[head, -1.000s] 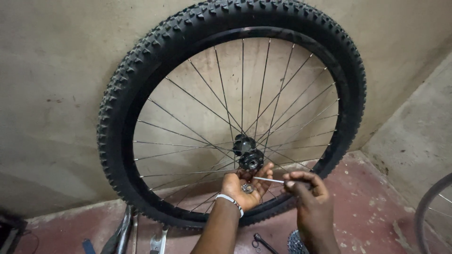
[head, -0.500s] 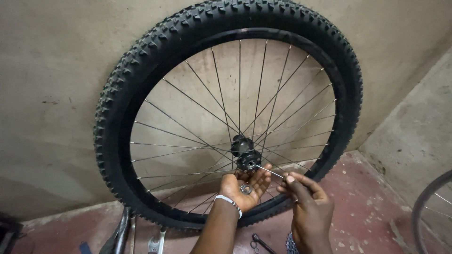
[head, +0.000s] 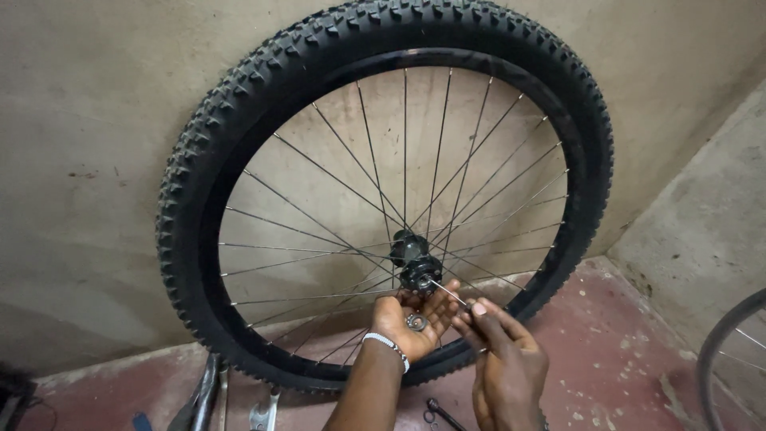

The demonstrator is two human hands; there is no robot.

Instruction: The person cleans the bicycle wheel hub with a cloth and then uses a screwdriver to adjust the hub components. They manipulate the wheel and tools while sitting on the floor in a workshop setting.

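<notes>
Two hands work just below the hub (head: 416, 263) of a knobby-tyred bicycle wheel (head: 239, 160) that stands upright on the red floor (head: 638, 351), leaning against the plaster wall (head: 96, 160). The left hand (head: 411, 319) is cupped palm-up directly under the hub, fingers loosely curled, with a small round metal nut or washer (head: 416, 322) lying free in the palm; it clamps on nothing that I can see. The right hand (head: 499, 351) sits just beside it, to the right and slightly nearer the camera, its fingertips (head: 472, 313) pinched together on the near end of a thin metal rod (head: 448, 292).

That rod runs up and to the left from the pinch, its far end touching or entering the hub's centre, so its long axis points out of the hub toward the person. Whether it is seated inside the hub cannot be told. The left hand lies nearer the hub than the right.

Along the floor's near edge, below the tyre, lie a spanner (head: 263, 415) and other dark tools, and part of another wheel (head: 730, 359) shows at the right edge.
</notes>
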